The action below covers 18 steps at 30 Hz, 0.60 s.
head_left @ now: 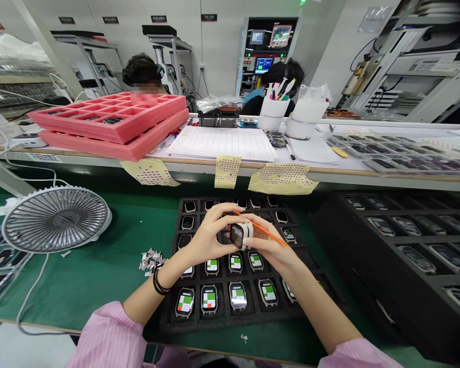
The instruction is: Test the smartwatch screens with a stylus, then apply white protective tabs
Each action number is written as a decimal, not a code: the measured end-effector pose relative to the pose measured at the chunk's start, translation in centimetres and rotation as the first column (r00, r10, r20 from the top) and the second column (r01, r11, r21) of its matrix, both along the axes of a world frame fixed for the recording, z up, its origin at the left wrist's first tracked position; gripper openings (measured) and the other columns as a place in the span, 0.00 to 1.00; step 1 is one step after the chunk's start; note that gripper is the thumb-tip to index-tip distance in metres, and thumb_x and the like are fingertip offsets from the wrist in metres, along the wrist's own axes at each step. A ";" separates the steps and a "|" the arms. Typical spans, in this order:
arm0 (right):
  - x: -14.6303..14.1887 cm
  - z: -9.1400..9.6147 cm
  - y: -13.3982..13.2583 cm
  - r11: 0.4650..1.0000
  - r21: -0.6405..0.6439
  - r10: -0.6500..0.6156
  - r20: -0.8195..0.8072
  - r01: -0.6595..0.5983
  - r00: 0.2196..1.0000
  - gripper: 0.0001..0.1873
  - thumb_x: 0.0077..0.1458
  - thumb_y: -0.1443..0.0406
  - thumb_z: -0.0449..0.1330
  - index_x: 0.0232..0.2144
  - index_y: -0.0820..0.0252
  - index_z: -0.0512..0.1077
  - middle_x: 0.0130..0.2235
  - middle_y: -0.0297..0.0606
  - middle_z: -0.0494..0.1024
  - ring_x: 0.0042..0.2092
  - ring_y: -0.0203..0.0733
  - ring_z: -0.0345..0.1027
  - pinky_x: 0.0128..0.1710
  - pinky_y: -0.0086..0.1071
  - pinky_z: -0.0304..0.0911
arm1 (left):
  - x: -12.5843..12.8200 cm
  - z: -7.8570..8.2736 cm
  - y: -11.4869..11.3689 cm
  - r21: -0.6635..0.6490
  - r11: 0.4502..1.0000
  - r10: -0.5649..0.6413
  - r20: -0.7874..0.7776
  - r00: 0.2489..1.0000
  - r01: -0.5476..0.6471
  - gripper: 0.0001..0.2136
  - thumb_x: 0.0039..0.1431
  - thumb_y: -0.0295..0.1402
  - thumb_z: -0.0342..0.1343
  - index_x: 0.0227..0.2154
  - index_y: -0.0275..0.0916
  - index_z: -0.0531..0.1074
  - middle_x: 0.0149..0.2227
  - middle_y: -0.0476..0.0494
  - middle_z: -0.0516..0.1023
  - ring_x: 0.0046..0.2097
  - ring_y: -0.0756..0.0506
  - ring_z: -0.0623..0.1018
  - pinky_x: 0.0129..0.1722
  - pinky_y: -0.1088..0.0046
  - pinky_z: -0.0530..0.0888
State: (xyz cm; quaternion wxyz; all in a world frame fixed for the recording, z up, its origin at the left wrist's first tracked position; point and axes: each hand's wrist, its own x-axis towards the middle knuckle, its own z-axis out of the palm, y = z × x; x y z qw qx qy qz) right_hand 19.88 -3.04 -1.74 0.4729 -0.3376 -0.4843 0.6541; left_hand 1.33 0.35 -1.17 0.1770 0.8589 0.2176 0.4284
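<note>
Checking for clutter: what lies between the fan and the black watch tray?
The head view shows a pile of small scraps on the green surface between them, nearer the tray.

Glossy-screened held watch (237,236), matt, rough-looking foam tray (214,324), ribbed cloth left sleeve (109,332)

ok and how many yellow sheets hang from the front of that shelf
3: a left sheet below the pink trays, a middle sheet below the white form, and a right sheet beside it. None looks hidden.

Free tabletop (128,232) between fan (67,220) and tray (223,321)
</note>
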 end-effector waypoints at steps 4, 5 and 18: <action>-0.3 -0.2 -0.3 1.000 0.016 -0.006 -0.019 0.006 1.000 0.23 0.41 0.61 0.72 0.41 0.53 0.73 0.40 0.37 0.79 0.42 0.47 0.75 0.48 0.43 0.67 | 0.1 0.0 -0.1 0.020 1.000 -0.011 0.009 1.000 0.011 0.17 0.53 0.29 0.62 0.47 0.43 0.72 0.50 0.38 0.74 0.58 0.37 0.70 0.57 0.53 0.68; -0.4 -0.2 -0.3 1.000 0.020 0.003 -0.027 -0.002 1.000 0.23 0.41 0.60 0.72 0.42 0.53 0.73 0.40 0.37 0.79 0.42 0.48 0.75 0.48 0.43 0.67 | 0.1 0.1 -0.2 0.032 0.999 -0.016 0.017 1.000 0.015 0.17 0.53 0.29 0.62 0.47 0.43 0.72 0.50 0.38 0.75 0.58 0.37 0.70 0.57 0.53 0.68; 2.4 1.6 -1.0 0.794 0.562 -0.218 -0.092 0.231 0.972 0.23 0.65 0.53 0.49 0.36 0.55 0.81 0.31 0.39 0.82 0.29 0.44 0.75 0.27 0.37 0.71 | -1.3 1.1 -0.1 -0.081 0.996 0.029 0.073 0.997 -0.023 0.22 0.51 0.21 0.60 0.50 0.40 0.70 0.49 0.40 0.78 0.50 0.43 0.78 0.52 0.64 0.75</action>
